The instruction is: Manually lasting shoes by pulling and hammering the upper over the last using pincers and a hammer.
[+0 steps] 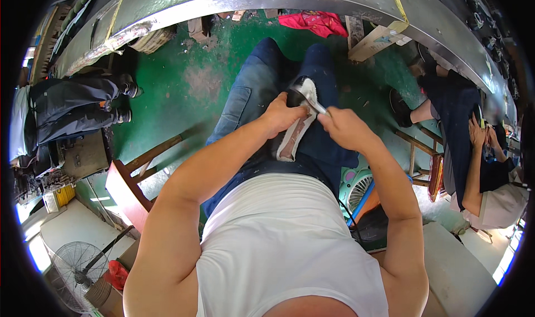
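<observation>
One left hand point(285, 116), fingers curled, grips a long brown white-rimmed shoe-shaped piece point(289, 143) over blue trousers point(237, 102); long axis runs away from the waist, slightly right. Right hand point(346, 128) closed round a silver metal tool point(319, 108). Pale carton point(374, 45): marks illegible.

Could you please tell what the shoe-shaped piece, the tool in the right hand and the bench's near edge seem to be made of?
Shoe-shaped piece: its matte brown middle could be board or leather; the rough whitish border looks fibrous or glue-coated. Tool: probably metal, since its shank shines silvery. Bench's near edge: likely smooth metal, given its bright highlights.
</observation>
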Available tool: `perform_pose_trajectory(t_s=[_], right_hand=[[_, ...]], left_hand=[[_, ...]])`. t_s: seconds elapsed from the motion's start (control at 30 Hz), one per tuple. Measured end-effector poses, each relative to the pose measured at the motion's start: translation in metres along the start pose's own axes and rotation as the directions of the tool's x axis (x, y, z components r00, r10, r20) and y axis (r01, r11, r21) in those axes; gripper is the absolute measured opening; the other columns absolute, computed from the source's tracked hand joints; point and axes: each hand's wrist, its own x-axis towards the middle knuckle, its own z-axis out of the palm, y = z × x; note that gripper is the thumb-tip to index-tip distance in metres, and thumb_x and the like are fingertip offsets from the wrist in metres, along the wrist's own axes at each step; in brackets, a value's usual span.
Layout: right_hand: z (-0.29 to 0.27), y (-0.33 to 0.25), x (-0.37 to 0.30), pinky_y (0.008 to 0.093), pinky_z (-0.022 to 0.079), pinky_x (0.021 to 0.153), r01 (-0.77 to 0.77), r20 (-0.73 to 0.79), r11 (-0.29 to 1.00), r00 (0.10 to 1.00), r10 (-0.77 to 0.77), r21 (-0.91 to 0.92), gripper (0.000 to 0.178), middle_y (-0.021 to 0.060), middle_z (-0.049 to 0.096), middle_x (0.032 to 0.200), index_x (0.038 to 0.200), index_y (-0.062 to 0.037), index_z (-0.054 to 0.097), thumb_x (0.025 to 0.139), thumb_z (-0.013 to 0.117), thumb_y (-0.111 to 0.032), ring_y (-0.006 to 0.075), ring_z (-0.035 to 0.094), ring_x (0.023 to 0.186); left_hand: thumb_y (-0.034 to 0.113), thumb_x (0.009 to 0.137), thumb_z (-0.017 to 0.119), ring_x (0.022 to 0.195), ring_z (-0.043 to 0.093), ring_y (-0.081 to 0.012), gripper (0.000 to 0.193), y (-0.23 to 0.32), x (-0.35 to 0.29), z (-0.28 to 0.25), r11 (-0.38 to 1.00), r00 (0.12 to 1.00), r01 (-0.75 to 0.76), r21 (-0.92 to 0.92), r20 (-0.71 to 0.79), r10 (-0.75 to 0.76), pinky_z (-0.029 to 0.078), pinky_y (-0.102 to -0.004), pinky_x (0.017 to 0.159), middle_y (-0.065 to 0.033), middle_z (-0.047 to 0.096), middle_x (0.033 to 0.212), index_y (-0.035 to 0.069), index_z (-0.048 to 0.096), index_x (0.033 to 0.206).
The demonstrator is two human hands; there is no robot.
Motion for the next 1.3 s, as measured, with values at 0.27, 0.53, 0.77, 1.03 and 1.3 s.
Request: perform_pose_trajectory(t_s=[0.27,0.53,0.77,1.03,1.3], right_hand=[[-0.024,-0.019,-0.050,0.0466,0.052,0.078,-0.267,0.355,0.948,0.881,0.312,-0.171,0.030,0.0234,0.068,0.088,0.096,0.0050,0.063,0.093,0.062,-0.025,0.0416,0.066,0.084],[0.024,-0.018,-0.058,0.0475,0.053,0.078,0.055,0.176,0.886,0.984,0.030,-0.461,0.037,0.0209,0.067,0.106,0.119,0.0037,0.059,0.091,0.064,-0.019,0.0410,0.065,0.093],[0.038,0.019,-0.091,0.0495,0.051,0.076,-0.257,0.103,0.958,0.957,0.270,-0.124,0.027,0.0246,0.066,0.090,0.104,-0.0004,0.061,0.092,0.065,-0.024,0.0422,0.066,0.088],[0.052,0.005,-0.103,0.0476,0.053,0.072,-0.037,0.044,0.914,0.997,0.060,-0.403,0.023,0.0252,0.063,0.088,0.099,0.0019,0.057,0.091,0.063,-0.019,0.0437,0.065,0.083],[0.043,0.026,-0.102,0.0455,0.054,0.069,-0.176,0.227,0.932,0.940,0.255,-0.315,0.028,0.0217,0.068,0.085,0.099,0.0018,0.059,0.094,0.062,-0.025,0.0344,0.070,0.078]], left_hand=[[0.034,0.076,0.085,0.122,0.056,-0.0276,0.123,0.013,0.001,-0.030,0.951,0.942,0.205,-0.232,0.310,-0.128,0.043,-0.0466,0.101,-0.0185,0.052,0.139,-0.005,-0.001,0.155],[0.035,0.078,0.084,0.119,0.057,-0.0262,0.097,-0.004,0.018,-0.027,0.961,0.946,0.182,-0.209,0.304,-0.113,0.044,-0.0450,0.101,-0.0168,0.055,0.134,-0.003,0.028,0.147],[0.030,0.086,0.076,0.121,0.057,-0.0271,0.082,-0.020,0.009,-0.001,0.975,0.957,-0.221,-0.019,0.188,0.221,0.044,-0.0371,0.103,-0.0202,0.056,0.131,-0.004,0.031,0.144],[0.006,0.091,0.065,0.130,0.046,-0.0216,0.090,-0.054,-0.011,0.016,0.881,0.919,-0.312,-0.355,0.124,0.375,0.037,-0.0336,0.110,-0.0134,0.044,0.144,0.010,0.005,0.158],[0.019,0.089,0.068,0.143,0.029,-0.0289,0.100,-0.070,-0.018,0.015,0.778,0.840,-0.525,0.345,0.064,0.538,0.027,-0.0374,0.116,-0.0259,0.021,0.155,0.000,-0.005,0.156]])
